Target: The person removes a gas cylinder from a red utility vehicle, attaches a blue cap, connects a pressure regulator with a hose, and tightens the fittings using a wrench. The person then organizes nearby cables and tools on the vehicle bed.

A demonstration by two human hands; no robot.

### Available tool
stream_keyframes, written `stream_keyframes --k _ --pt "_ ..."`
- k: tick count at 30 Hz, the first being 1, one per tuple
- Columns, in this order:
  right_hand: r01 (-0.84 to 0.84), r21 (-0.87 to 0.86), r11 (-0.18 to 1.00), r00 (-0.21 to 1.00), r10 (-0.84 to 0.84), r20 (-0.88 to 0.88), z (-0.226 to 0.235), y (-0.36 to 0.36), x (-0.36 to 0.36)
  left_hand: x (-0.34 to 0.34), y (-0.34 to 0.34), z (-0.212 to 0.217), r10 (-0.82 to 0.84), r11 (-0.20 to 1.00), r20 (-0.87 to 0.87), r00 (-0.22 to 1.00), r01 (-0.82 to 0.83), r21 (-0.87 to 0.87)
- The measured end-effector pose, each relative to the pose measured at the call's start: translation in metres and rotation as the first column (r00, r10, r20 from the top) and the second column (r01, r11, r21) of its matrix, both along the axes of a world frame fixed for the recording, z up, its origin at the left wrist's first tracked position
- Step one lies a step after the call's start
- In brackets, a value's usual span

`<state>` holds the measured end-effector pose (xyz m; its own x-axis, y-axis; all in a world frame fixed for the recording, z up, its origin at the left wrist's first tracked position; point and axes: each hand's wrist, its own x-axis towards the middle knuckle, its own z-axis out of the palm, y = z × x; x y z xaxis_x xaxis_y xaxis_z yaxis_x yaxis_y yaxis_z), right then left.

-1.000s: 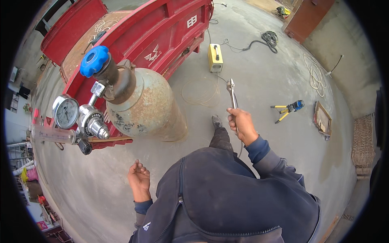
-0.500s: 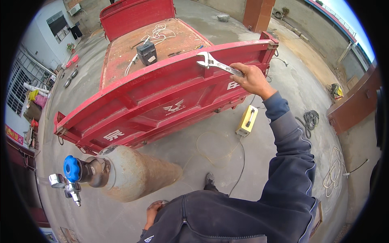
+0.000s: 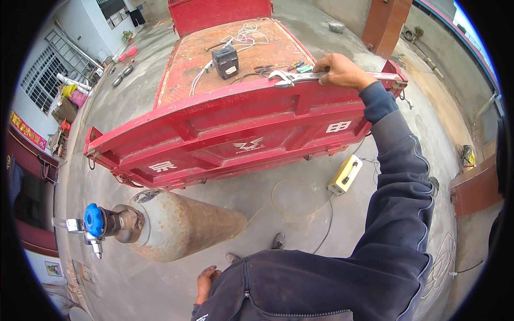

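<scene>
Stretched out ahead, my right hand (image 3: 345,71) is closed round the handle of an adjustable wrench (image 3: 292,78). The wrench lies along the top edge of a red truck's tailgate (image 3: 206,119), its jaws pointing left. Low beside my body, my left hand (image 3: 206,282) hangs with loosely bent fingers and nothing visible in it. To its left stands a rusty grey gas cylinder (image 3: 182,224), topped by a blue knob (image 3: 93,220) and a metal regulator with a gauge (image 3: 75,225).
On the truck bed (image 3: 184,64) sit a black box (image 3: 225,61), a white cable (image 3: 249,35), a hammer and small tools. A yellow machine (image 3: 345,175) with a cable stands on the concrete floor behind the tailgate. Brown pillars (image 3: 386,27) rise at the right.
My right hand has brought the wrench from in front of the tailgate onto its top edge. The view has shifted left, and my left hand still hangs low.
</scene>
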<state>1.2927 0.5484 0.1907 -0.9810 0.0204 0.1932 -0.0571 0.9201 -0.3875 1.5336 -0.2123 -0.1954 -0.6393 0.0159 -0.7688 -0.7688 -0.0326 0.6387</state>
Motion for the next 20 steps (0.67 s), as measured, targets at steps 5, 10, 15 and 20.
stream_keyframes --k 5,10,15,20 --pt "-0.047 0.087 0.995 0.999 0.049 -0.019 0.002 -0.003 -0.004 -0.013 0.019 0.005 -0.016 0.999 -0.028 0.999 0.017 0.027" --pt "-0.083 0.105 0.991 0.987 0.096 -0.127 -0.003 -0.026 -0.007 -0.024 0.033 0.017 -0.011 0.998 -0.03 0.999 0.013 0.056" --pt "-0.066 0.038 0.997 0.736 0.075 -0.673 0.003 -0.094 0.025 -0.022 0.039 0.024 -0.012 0.996 -0.062 0.998 0.017 0.082" --pt "-0.255 -0.6 0.758 0.848 -0.123 -0.515 -0.095 -0.162 0.09 -0.007 0.033 0.013 -0.026 1.0 -0.084 0.996 0.025 -0.007"
